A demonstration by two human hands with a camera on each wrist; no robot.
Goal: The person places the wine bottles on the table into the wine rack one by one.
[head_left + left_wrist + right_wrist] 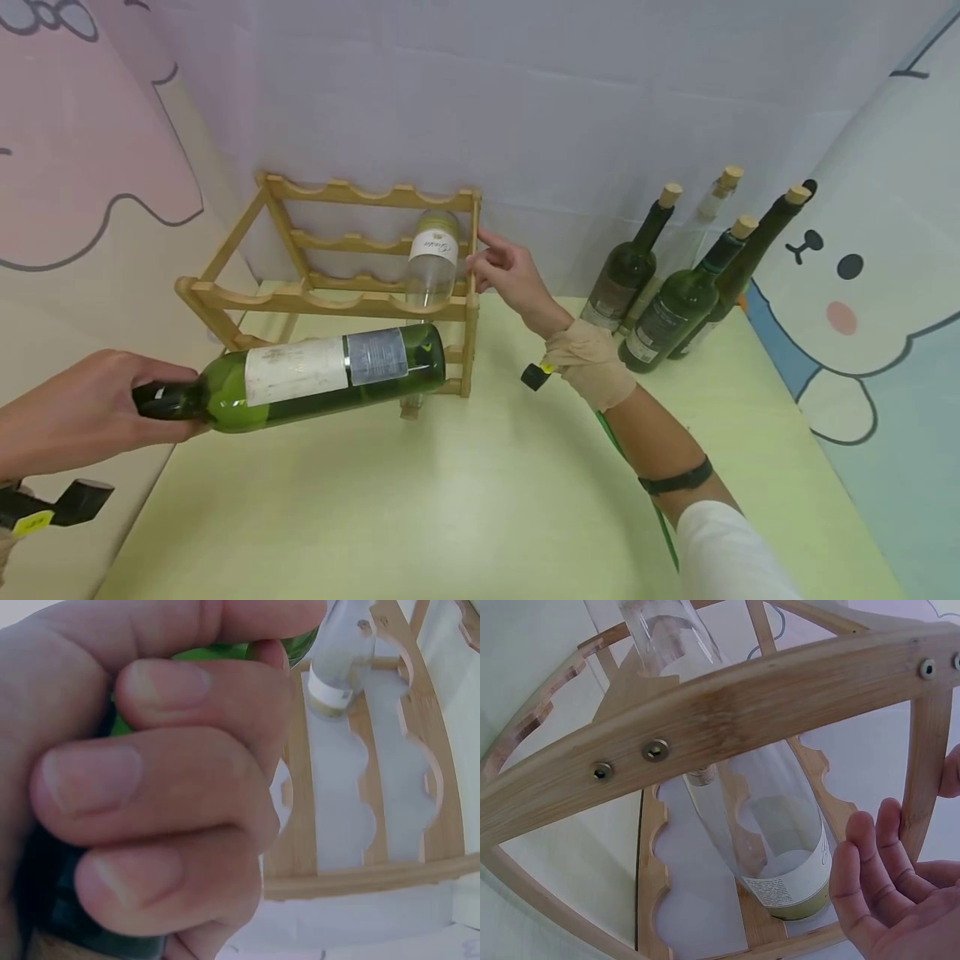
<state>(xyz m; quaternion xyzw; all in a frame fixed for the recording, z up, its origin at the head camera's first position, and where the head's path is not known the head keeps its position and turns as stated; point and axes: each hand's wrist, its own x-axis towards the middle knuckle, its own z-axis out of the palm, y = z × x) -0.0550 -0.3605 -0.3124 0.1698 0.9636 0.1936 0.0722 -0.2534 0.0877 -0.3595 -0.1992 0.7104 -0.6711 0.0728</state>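
A wall covering with a pink cartoon print (90, 125) hangs at the far left. Nearer, the person's left hand (112, 412) grips a green bottle (322, 375) by its dark neck, the fingers (150, 757) curled round it and lying close together. The bottle is held on its side, neck to the left and base to the right, on the near side of a wooden rack (330, 298). It carries a white label and a grey one.

The rack stands on the pale tabletop (450, 508). In its rightmost column, below the top rails, lies a clear bottle (430, 287), base to the far side and corked neck poking out at the near side. The right hand (513, 275) is at the rack's right end, thumb and forefinger pinching its wood, the other fingers loosely bent.

Farther right, four corked bottles stand grouped: a dark bottle (626, 271), a colourless bottle (708, 207) behind, a green-glass bottle (671, 317) nearest and a slim bottle (750, 250) rightmost.
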